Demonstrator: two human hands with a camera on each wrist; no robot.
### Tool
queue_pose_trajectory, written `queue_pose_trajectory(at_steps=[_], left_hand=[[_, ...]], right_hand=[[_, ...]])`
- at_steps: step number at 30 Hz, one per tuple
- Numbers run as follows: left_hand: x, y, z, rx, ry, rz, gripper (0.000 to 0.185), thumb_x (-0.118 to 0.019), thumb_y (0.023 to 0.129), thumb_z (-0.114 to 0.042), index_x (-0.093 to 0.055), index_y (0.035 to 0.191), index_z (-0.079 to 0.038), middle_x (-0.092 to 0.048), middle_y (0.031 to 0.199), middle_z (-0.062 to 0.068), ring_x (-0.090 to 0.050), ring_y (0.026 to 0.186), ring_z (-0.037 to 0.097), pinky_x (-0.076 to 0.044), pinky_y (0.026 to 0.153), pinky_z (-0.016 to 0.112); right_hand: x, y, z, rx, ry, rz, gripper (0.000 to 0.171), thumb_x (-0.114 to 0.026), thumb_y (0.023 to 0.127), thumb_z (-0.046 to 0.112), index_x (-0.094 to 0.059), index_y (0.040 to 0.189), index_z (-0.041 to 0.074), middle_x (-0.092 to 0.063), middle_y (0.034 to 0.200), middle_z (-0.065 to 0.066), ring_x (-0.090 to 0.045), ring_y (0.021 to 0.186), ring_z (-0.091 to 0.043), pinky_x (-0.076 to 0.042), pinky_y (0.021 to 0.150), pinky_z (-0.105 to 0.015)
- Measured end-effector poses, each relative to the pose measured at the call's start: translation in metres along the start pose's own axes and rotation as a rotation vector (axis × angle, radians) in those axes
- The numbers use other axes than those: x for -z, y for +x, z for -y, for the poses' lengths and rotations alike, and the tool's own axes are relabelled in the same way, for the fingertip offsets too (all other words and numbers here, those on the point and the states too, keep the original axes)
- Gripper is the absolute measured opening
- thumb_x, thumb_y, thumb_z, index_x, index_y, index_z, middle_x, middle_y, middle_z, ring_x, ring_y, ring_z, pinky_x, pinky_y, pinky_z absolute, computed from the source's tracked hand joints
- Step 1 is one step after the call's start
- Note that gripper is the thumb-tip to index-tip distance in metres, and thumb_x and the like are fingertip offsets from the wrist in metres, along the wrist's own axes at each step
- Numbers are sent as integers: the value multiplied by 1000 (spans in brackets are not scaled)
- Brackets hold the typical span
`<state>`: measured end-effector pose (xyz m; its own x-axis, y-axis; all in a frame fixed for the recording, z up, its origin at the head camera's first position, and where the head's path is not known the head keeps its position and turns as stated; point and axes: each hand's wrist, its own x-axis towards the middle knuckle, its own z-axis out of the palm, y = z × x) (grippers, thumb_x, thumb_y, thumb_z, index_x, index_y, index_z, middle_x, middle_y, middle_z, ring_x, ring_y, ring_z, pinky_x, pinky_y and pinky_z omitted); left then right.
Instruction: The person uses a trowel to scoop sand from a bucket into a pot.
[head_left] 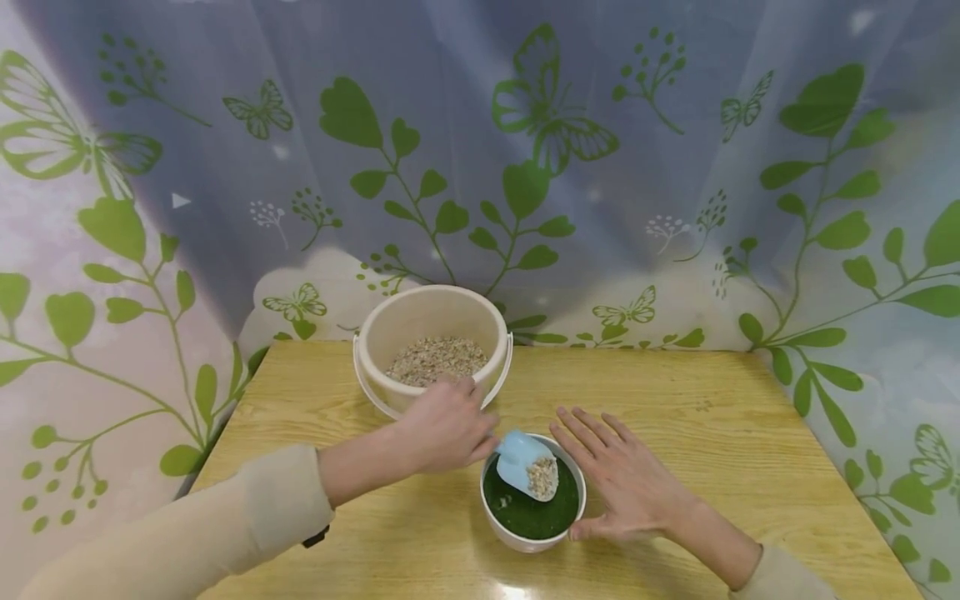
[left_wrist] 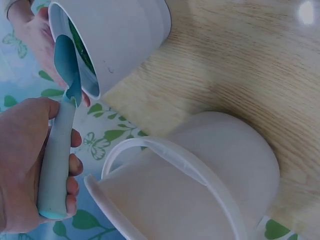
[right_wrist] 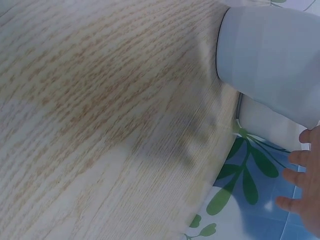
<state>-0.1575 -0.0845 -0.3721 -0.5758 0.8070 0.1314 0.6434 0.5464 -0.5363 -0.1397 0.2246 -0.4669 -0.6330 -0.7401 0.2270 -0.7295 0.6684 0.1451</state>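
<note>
Nearest item: small round white bowl with a dark green filling (head_left: 533,508), standing on the pale wood-grain tabletop (head_left: 712,417) close to the person. Right hand (head_left: 626,483): fingers straight and spread, palm down, thumb side lying against the bowl's right wall; it holds nothing and appears to steady the bowl. Left hand (head_left: 442,429): fingers curled round the handle of a light blue plastic scoop (head_left: 527,465); the left wrist view confirms a full wrap, with the handle running through the fist and the fingers (left_wrist: 70,175) closed over it. Scoop blade: just beyond the grip, tilted down over the bowl's green filling, carrying a small load of beige grain-like granules (head_left: 542,477). A few specks already lie on the green surface. Beyond the grip, behind the left hand: large cream plastic bucket with a loop handle (head_left: 433,346), partly filled with the same granules, standing apart from the bowl. Farthest: curtain printed with green leaves and butterflies (head_left: 525,167). Step judged in hand: tipping a scoopful from bucket stock into the bowl. Next move, as judged, calls for a further roll of the left wrist to empty the blade inside the rim, with the right hand kept against the wall so that the bowl does not slide.
</note>
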Motion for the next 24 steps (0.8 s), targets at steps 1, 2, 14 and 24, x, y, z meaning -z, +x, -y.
queue_pose_trajectory(at_steps=[1, 2, 14, 24], left_hand=[[1, 1, 0, -4, 8, 8, 45, -45, 107, -59, -67, 87, -24, -62, 79, -2, -57, 71, 15, -46, 59, 29], [3, 1, -1, -8, 19, 16, 46, -45, 106, -60, -67, 88, -24, -61, 79, -2, -57, 71, 15, -46, 58, 29], [9, 6, 2, -37, 86, -7, 46, -46, 106, -61, -67, 85, -25, -60, 76, -4, -50, 66, 14, -40, 55, 28], [12, 11, 5, -44, 104, -11, 46, -47, 105, -60, -68, 82, -25, -62, 74, -4, -53, 66, 14, -40, 55, 27]], right_hand=[[0, 0, 0, -2, 1, 4, 130, -12, 79, 103, -32, 164, 7, -33, 172, -18, -41, 155, -41, -39, 121, -63], [0, 0, 0, -4, 2, 5, 131, -12, 79, 103, -33, 164, 7, -33, 172, -18, -41, 155, -41, -38, 121, -63], [0, 1, 1, 5, 2, -13, 130, -7, 79, 102, -37, 163, 7, -34, 171, -18, -42, 155, -41, -42, 118, -63], [1, 1, 1, 4, 3, -11, 128, -12, 80, 103, -34, 164, 9, -34, 171, -18, -43, 154, -42, -42, 118, -64]])
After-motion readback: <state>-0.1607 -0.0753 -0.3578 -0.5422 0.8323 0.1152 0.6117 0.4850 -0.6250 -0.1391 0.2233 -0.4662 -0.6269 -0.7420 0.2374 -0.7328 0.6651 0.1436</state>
